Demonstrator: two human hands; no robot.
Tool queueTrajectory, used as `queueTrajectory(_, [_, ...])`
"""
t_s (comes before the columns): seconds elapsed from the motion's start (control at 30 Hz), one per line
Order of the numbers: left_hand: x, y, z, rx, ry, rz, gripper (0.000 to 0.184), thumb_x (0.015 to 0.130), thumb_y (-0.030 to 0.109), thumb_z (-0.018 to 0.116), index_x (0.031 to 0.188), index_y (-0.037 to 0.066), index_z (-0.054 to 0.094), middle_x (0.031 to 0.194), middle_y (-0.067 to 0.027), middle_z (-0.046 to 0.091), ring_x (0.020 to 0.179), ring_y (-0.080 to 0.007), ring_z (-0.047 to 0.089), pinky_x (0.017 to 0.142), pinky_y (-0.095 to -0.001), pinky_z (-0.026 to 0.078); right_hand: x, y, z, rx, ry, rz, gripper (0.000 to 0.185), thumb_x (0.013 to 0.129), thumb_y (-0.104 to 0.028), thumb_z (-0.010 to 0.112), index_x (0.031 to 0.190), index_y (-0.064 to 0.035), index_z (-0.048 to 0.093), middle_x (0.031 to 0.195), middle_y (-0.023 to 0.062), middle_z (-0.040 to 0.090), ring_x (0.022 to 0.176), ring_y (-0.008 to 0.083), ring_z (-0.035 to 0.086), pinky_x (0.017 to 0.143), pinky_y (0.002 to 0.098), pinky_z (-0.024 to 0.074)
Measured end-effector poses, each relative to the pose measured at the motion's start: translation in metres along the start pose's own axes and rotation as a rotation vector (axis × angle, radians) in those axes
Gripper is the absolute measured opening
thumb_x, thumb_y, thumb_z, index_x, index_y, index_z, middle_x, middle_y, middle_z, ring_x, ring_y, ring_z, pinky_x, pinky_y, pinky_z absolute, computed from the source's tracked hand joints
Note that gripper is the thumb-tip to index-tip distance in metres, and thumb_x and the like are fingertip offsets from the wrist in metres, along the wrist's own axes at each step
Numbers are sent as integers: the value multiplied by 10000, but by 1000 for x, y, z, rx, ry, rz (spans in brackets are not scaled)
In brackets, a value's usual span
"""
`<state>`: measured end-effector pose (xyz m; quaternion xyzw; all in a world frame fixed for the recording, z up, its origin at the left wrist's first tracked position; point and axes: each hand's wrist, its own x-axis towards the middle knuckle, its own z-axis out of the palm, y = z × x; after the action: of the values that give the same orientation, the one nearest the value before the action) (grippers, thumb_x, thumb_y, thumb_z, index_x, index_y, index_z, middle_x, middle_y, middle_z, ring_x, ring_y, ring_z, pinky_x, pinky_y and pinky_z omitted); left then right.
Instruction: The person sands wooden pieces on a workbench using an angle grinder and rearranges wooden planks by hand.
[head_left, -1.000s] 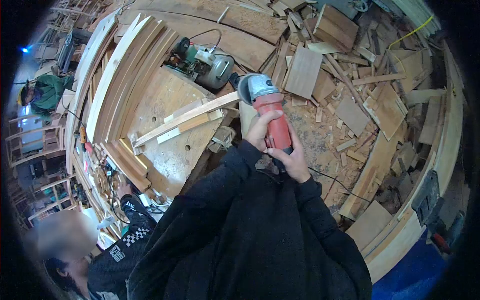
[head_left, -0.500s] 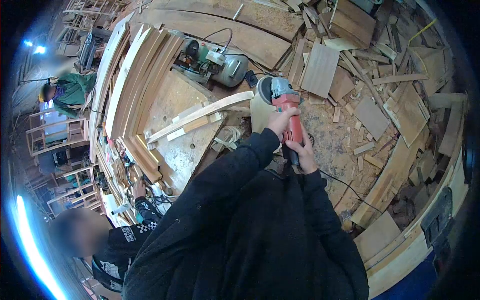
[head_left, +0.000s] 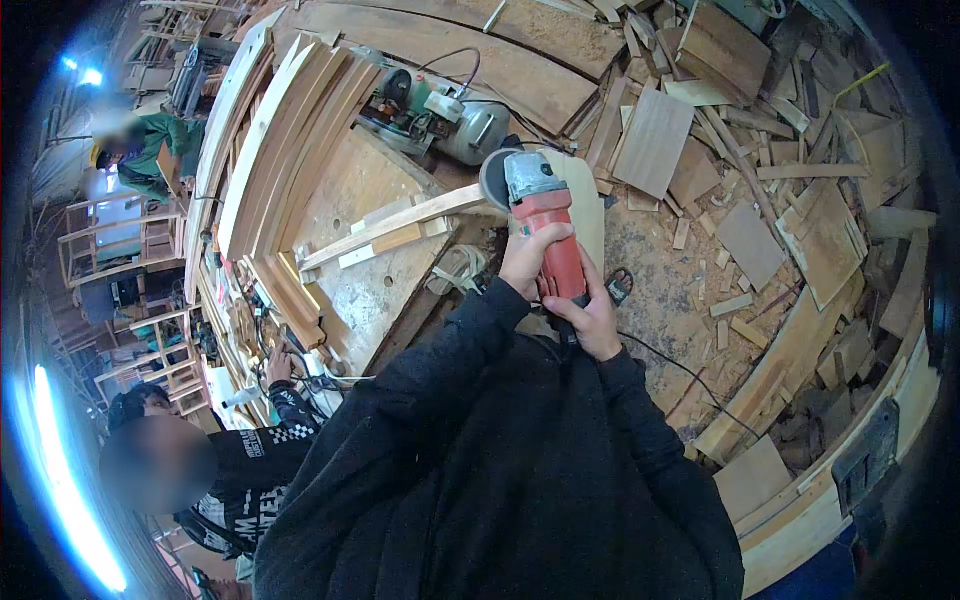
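Observation:
Both my hands are closed around a red angle grinder (head_left: 548, 225) with a grey head. My left hand (head_left: 532, 262) wraps the body behind the head, while my right hand (head_left: 592, 318) grips the rear end near the cord. The round disc (head_left: 495, 180) sits at the far end of a curved wooden strip (head_left: 400, 226), which juts past the bench edge; I cannot tell whether they touch. Under that strip lie shorter wood pieces (head_left: 395, 240) on the workbench (head_left: 345, 320). A pale board (head_left: 588, 205) is partly hidden behind the grinder.
Several curved strips (head_left: 290, 150) are stacked on the bench beside an air compressor (head_left: 475, 130). A co-worker (head_left: 255, 465) in black stands at left; another person in green (head_left: 155, 155) is farther off. Offcuts (head_left: 745, 245) litter the floor, and a power cord (head_left: 690, 372) trails right.
My hands and the grinder have shifted left, bringing the disc over to the strip's end. The pale board behind it shows more. The co-worker's head has turned or shifted slightly.

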<state>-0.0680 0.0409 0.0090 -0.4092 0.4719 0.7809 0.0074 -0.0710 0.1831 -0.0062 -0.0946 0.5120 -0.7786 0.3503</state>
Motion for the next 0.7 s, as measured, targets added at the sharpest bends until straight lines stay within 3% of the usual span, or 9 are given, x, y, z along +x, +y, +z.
queueTrajectory(0.23, [17,-19,9,107,75,-4,315,770,184,707,1020,38,582,874,-55,621,754,-148,613,684,-304,500,2,34,-21,11,18,30,823,762,-151,726,1443,16,295,1369,159,456,1253,225,460,1063,346,341])
queueTrajectory(0.37, [41,-36,20,298,167,-1,322,721,207,742,949,24,607,825,-56,621,688,-157,611,630,-307,496,2,49,-32,327,62,151,787,780,-137,698,1448,-6,302,1355,152,469,1232,223,479,1057,339,349])
queueTrajectory(0.4, [44,-41,24,300,220,-9,277,675,204,753,851,11,659,777,-69,659,644,-170,631,611,-325,505,3,50,-35,438,80,225,779,786,-136,691,1450,-13,303,1351,148,474,1223,221,487,1053,334,352])
queueTrajectory(0.5, [73,-65,18,429,197,-71,340,690,237,762,913,21,625,812,-67,630,677,-164,617,624,-308,499,3,67,-42,526,109,252,788,794,-154,689,1458,-21,286,1337,147,486,1204,223,499,1045,325,359])
queueTrajectory(0.53, [73,-64,19,447,165,-92,361,698,240,758,943,14,620,822,-72,631,690,-172,622,636,-312,505,1,70,-47,518,108,245,788,794,-154,689,1458,-21,286,1337,147,486,1204,223,499,1045,325,359])
queueTrajectory(0.6, [53,-46,36,346,80,-93,373,708,243,752,965,11,615,830,-73,631,697,-175,624,645,-318,510,-2,71,-54,192,130,73,821,802,-196,697,1468,-18,251,1355,157,464,1225,235,481,1051,335,351])
queueTrajectory(0.7, [32,-25,41,215,-69,-99,387,743,247,732,1019,12,598,872,-75,631,737,-183,630,687,-331,526,-14,20,-46,-87,82,-56,891,803,-258,705,1487,-13,189,1420,170,392,1275,249,435,1073,347,321])
